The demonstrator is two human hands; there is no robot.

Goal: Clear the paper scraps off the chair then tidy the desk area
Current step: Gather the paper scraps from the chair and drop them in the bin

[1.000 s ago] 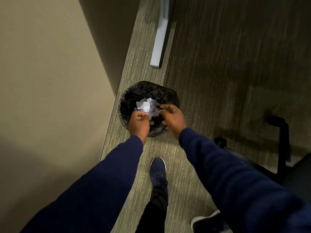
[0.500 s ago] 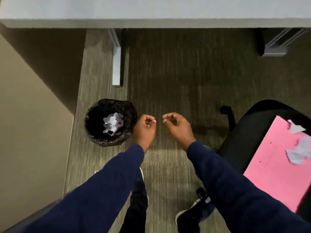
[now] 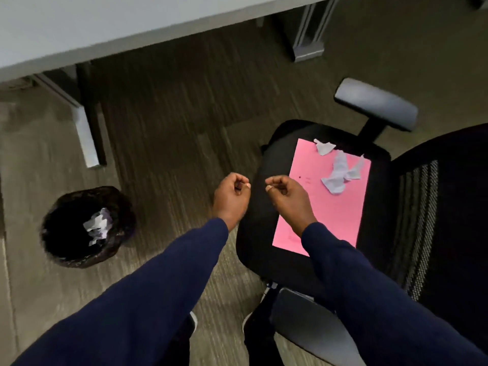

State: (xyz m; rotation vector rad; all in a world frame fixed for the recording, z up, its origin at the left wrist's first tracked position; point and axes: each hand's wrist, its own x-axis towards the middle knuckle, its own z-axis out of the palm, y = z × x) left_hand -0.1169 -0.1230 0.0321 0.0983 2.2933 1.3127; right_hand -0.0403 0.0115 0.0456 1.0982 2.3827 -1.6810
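A black office chair (image 3: 260, 233) stands at the right, and a pink sheet (image 3: 332, 207) lies on its seat. Several white paper scraps (image 3: 339, 175) rest on the far part of the sheet, one smaller scrap (image 3: 324, 147) at its top edge. My left hand (image 3: 232, 199) hovers over the carpet just left of the seat, fingers curled, nothing in it. My right hand (image 3: 287, 199) hangs over the seat's left side and the sheet's near edge, curled too and holding nothing. A black-lined bin (image 3: 79, 257) at the left holds crumpled white paper (image 3: 97, 225).
A grey desk top (image 3: 105, 25) runs across the top, with a leg (image 3: 87, 138) at the left and another (image 3: 309, 40) further right. The chair's grey armrests (image 3: 375, 108) and mesh backrest (image 3: 449, 207) flank the seat. Carpet lies between bin and chair.
My hands let the paper fall into the bin and drew back from it. The view swung right, so the bin is now at the left and the chair seat under my right hand.
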